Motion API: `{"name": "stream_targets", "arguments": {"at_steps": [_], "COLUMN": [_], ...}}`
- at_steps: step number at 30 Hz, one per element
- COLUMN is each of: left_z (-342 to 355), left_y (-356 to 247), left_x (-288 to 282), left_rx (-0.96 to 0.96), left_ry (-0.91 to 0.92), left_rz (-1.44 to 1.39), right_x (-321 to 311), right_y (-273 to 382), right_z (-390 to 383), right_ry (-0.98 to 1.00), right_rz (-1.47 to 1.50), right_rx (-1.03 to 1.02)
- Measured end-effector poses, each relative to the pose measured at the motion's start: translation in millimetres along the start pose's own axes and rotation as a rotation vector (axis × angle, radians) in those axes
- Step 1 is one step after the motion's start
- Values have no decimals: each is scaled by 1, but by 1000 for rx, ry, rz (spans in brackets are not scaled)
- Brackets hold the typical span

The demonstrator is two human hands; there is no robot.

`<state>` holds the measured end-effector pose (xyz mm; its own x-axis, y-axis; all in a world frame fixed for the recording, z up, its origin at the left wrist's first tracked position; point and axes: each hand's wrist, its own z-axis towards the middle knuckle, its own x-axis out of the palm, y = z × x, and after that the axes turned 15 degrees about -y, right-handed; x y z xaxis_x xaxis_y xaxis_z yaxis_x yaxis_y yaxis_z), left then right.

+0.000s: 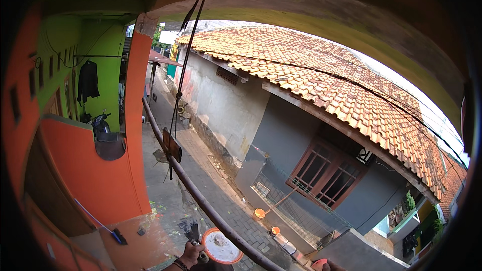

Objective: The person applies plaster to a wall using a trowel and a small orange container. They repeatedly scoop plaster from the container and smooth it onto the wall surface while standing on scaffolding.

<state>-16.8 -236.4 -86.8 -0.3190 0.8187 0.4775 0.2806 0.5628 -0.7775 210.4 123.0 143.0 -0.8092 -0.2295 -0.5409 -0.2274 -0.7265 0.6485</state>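
At the bottom centre my left hand point(192, 252) is closed around the handle of a dark flat-bladed tool point(191, 232), probably a scraper. Just right of it is an orange-rimmed bucket point(223, 242) with white material in it. My right hand point(329, 266) barely enters at the lower edge, beside or on a red object point(318, 264); its grip is hidden. A curved brown metal pipe point(207, 205) runs past the bucket, with dark cords point(181, 95) hanging down to it.
An orange wall point(105, 180) with a blue-handled broom point(115, 233) stands left, with a scooter point(102, 124) beyond it. Past the pipe are a paved lane point(211, 180), a grey house point(281, 135) with tiled roof, and small orange buckets point(259, 212) along its wall.
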Motion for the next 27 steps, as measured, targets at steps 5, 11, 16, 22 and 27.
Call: {"name": "stream_targets", "arguments": {"at_steps": [5,11,16,22,27], "left_z": [-9,-70,-105,-129,-139], "left_y": [-49,-177,-237,-201,-159], "left_x": [-120,-115,-17,117,189], "left_rx": [242,661,601,353,153], "left_ry": [-367,-371,-87,270,626], "left_rz": [-137,-296,-422,-213,-41], "right_x": [16,6,8,13,35], "right_y": [-6,24,14,-33,-31], "right_z": [2,-3,-12,-22,-13], "right_ry": [81,56,-5,-205,-188], "right_rz": [-172,-260,-41,120,312], "right_rx": [-122,-144,-62,111,238]}}
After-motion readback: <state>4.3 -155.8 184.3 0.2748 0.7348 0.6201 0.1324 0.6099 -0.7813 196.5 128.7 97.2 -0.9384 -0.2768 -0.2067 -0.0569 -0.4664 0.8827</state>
